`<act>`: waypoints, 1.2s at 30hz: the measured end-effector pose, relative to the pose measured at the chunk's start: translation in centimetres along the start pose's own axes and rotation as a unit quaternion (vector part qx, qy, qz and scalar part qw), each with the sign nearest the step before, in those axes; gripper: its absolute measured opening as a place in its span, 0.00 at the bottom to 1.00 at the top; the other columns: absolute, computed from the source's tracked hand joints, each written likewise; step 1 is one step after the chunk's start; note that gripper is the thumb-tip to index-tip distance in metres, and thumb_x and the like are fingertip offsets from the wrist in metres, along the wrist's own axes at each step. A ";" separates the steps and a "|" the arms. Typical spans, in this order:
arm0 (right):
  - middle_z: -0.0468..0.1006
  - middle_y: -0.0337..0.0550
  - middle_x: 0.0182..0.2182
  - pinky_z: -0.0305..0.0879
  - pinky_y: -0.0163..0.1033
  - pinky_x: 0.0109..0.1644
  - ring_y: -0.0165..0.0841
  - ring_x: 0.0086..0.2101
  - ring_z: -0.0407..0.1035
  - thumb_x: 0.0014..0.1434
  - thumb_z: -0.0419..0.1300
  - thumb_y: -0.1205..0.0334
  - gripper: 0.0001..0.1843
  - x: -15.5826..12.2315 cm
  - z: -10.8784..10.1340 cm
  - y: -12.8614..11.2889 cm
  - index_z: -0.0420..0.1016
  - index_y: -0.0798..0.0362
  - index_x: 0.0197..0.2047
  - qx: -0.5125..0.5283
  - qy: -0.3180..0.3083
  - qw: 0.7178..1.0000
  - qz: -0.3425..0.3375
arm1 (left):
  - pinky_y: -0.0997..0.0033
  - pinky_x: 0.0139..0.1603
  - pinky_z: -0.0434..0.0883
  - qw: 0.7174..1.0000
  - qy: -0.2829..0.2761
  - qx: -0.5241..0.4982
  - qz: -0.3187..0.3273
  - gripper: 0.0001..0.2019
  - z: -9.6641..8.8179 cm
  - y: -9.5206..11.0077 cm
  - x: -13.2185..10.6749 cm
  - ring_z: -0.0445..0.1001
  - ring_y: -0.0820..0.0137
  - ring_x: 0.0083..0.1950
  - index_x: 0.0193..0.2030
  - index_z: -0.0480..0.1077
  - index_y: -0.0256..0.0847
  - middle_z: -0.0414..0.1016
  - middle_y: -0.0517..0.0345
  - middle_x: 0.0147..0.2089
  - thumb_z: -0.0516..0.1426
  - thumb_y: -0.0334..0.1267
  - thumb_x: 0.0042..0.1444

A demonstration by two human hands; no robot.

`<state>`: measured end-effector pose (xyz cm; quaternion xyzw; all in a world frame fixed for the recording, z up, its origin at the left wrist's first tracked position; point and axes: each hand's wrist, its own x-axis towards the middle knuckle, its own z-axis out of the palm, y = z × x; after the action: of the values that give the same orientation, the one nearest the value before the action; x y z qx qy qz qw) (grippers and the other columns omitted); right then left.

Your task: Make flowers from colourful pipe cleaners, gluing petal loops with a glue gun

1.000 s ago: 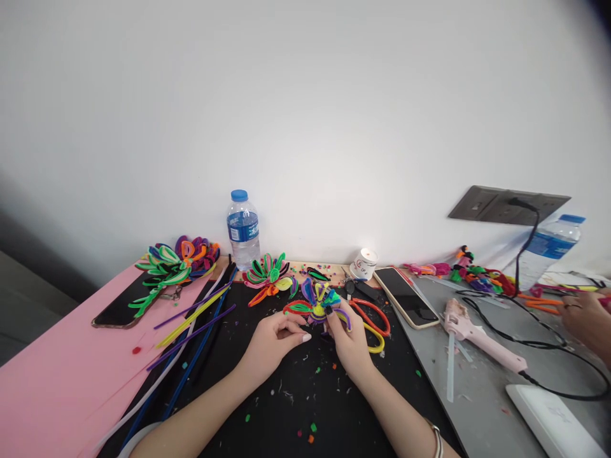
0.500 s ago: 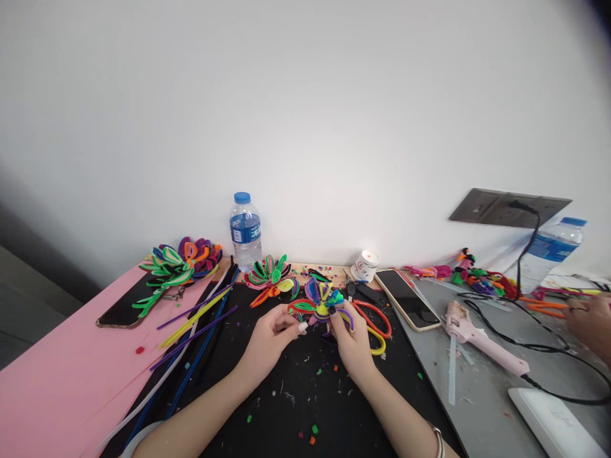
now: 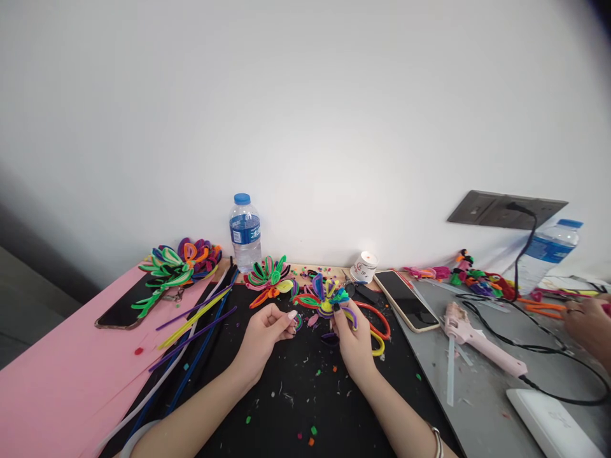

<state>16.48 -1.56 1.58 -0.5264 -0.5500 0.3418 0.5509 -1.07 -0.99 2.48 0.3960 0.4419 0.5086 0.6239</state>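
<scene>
A: Where the black mat (image 3: 286,407) runs to its near edge, what lies on it?

B: Cut scraps (image 3: 310,432) of many colours, scattered. Both forearms cross them toward the mat's middle.

A: And the hands?

B: Left hand (image 3: 263,332): thumb and forefinger pinched on a small curled loop (image 3: 297,320), the other fingers folded. Right hand (image 3: 352,342): fingers closed about the underside of the pipe-cleaner flower (image 3: 326,298), held just above the mat, between its middle and its far edge. Loop and flower are near each other but not touching.

A: How is this handled well?

B: In my judgement, the right hand should grip low at the flower's base so that no petal is crushed. The left should keep its pinch at the loop's end. Both pieces should meet over the mat, clear of the scissors (image 3: 377,326) just beside the right hand.

A: And beyond the hands?

B: Left: loose pipe cleaners (image 3: 195,321) slant along the mat's left edge beside the pink sheet (image 3: 52,388), which carries a dark phone (image 3: 121,310). Right, on the grey surface (image 3: 482,394): a glue gun (image 3: 477,343), a second phone (image 3: 405,299), and another person's hand (image 3: 586,321) at the right edge. Along the far edge, by the wall: finished flowers (image 3: 177,262), a water bottle (image 3: 245,232), a small white cup (image 3: 364,266).
</scene>
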 end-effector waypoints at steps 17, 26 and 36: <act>0.62 0.34 0.21 0.52 0.32 0.26 0.28 0.23 0.56 0.60 0.50 0.53 0.12 0.1 0.0 0.0 0.64 0.53 0.34 -0.014 0.001 1.000 0.008 | 0.77 0.23 0.65 0.998 0.000 0.053 0.043 0.14 0.1 -0.2 0.1 0.67 0.77 0.20 0.23 0.60 0.39 0.72 0.64 0.20 0.62 0.39 0.47; 0.61 0.33 0.20 0.51 0.32 0.25 0.27 0.22 0.54 0.60 0.50 0.55 0.11 0.1 0.0 -0.3 0.63 0.53 0.32 -0.015 -0.004 1.000 0.000 | 0.77 0.22 0.64 0.998 -0.024 0.029 0.059 0.21 0.4 -0.1 0.2 0.67 0.77 0.19 0.24 0.48 0.44 0.67 0.71 0.18 0.61 0.35 0.47; 0.62 0.34 0.20 0.51 0.32 0.25 0.27 0.22 0.55 0.61 0.49 0.56 0.11 0.1 -0.1 -0.4 0.63 0.53 0.31 -0.023 -0.009 1.000 -0.009 | 0.80 0.20 0.59 0.998 -0.042 0.018 0.046 0.17 0.3 -0.2 0.0 0.59 0.80 0.17 0.26 0.49 0.44 0.62 0.73 0.18 0.57 0.40 0.53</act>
<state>16.47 -1.60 2.00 -0.5309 -0.5672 0.3291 0.5368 -0.74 -1.07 2.35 0.4479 0.4054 0.5118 0.6108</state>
